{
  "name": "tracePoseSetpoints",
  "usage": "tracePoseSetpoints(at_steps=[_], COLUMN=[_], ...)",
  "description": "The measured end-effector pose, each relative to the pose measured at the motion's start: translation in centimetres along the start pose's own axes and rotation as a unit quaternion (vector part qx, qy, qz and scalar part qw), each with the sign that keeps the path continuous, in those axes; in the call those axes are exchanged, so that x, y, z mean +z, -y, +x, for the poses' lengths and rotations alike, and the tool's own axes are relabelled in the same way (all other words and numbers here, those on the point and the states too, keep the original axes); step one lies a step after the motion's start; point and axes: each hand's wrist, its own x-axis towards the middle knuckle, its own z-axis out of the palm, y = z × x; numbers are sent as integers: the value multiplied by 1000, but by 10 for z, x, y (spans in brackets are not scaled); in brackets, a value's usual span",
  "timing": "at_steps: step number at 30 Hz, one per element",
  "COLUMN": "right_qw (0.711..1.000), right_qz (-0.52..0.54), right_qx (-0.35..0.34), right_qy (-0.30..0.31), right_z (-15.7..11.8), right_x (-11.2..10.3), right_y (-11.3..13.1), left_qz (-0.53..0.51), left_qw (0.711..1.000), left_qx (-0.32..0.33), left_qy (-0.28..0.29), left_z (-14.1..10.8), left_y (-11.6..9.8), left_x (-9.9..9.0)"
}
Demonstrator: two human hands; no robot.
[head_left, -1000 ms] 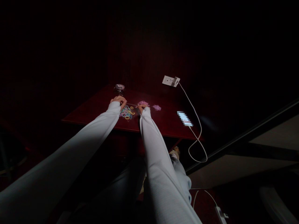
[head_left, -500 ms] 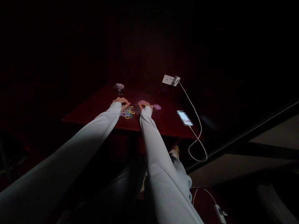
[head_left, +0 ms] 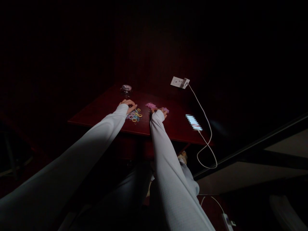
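My left hand (head_left: 129, 104) is at the far-left edge of a mixed pile of small hair ties (head_left: 134, 116), some yellow, others bluish and pinkish. Its fingers are curled, thumb and forefinger closed together; whatever they pinch is too small and dim to see. My right hand (head_left: 160, 113) lies over the table beside a small purple heap of hair ties (head_left: 166, 110), its thumb apart from its fingers, partly covering that heap. A pink heap of hair ties (head_left: 151, 105) sits just beyond its thumb.
A clear round jar (head_left: 126, 91) stands behind my left hand on the dark red table (head_left: 96, 112). A lit phone (head_left: 193, 122) lies at the right, its white cable (head_left: 202, 104) running to a wall socket (head_left: 176, 81). A power strip (head_left: 227, 221) is on the floor.
My right hand has moved right, from the pink heap to the purple one, uncovering the pink heap. My left hand stays by the mixed pile. The whole view has shifted slightly.
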Motion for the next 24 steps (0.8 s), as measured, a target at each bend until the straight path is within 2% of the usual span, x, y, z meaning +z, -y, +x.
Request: tracePoseSetpoints(at_steps=[5, 12, 20, 24], right_qw=[999, 990, 991, 995], right_qz=[-23, 9, 1, 45], right_qx=[41, 131, 131, 83], right_qy=[15, -59, -22, 46], right_z=[-7, -17, -17, -17], right_x=[-5, -13, -17, -16], right_y=[7, 22, 25, 24], left_qz=[1, -13, -24, -15], left_qw=[1000, 998, 997, 997], left_qx=[-5, -30, -42, -38], left_qy=[4, 50, 57, 63], left_z=[0, 1, 2, 3], left_y=[0, -1, 1, 6], left_x=[2, -2, -3, -2])
